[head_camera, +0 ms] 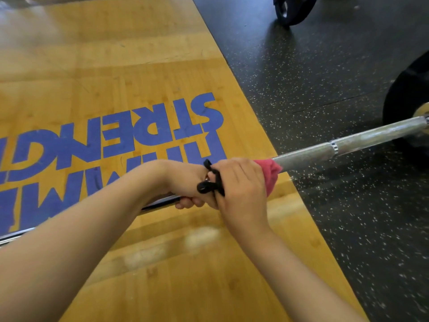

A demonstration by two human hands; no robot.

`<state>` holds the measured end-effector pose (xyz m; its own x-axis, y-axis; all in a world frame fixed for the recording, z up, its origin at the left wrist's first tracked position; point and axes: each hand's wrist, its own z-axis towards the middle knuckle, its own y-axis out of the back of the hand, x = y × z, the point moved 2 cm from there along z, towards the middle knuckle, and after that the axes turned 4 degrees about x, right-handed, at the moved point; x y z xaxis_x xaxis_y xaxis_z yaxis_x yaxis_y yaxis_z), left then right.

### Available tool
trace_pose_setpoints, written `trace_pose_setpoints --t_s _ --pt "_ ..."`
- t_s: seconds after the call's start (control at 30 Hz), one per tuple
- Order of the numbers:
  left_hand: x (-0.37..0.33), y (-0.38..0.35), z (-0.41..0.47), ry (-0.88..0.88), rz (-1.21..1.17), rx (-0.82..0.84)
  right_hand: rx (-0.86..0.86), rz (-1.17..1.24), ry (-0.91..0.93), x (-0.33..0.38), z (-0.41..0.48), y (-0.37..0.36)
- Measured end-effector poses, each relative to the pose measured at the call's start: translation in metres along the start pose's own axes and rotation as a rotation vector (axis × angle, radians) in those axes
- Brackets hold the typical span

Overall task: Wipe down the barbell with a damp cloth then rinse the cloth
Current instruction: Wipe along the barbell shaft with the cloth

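Pink cloth wrapped round barbell mid-shaft, above wooden platform edge | right hand fingers clamped on cloth | left hand curled round bare bar just left | judgement: squeeze firmly, twist over knurling, slide right toward plate.

The floor is in two parts that meet along a straight diagonal seam: a yellow wooden lifting platform printed with large blue lettering, and black speckled rubber flooring. On the rubber stands a black weight plate at the barbell end. A second dark plate rests farther back.
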<state>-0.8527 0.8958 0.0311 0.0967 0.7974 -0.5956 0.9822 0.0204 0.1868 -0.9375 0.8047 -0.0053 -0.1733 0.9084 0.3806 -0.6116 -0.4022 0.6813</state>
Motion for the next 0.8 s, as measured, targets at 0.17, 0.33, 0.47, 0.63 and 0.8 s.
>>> trace_pose_setpoints --t_s 0.17,0.33,0.47,0.63,0.8 --pt "0.003 -0.024 -0.002 0.176 0.634 -0.702 0.020 -0.094 0.087 -0.020 0.005 0.010" --pt "0.008 -0.049 -0.003 0.108 0.870 -1.033 0.054 -0.160 -0.080 -0.075 0.010 0.035" --pt "0.011 -0.043 0.004 0.095 0.899 -1.043 0.048 -0.133 -0.212 -0.098 0.006 0.047" --pt "0.009 -0.020 0.008 0.041 0.560 -0.634 -0.013 -0.029 -0.182 -0.051 0.005 0.022" --pt "0.003 -0.001 0.003 0.071 0.098 -0.123 -0.010 0.007 -0.044 -0.013 0.001 0.004"
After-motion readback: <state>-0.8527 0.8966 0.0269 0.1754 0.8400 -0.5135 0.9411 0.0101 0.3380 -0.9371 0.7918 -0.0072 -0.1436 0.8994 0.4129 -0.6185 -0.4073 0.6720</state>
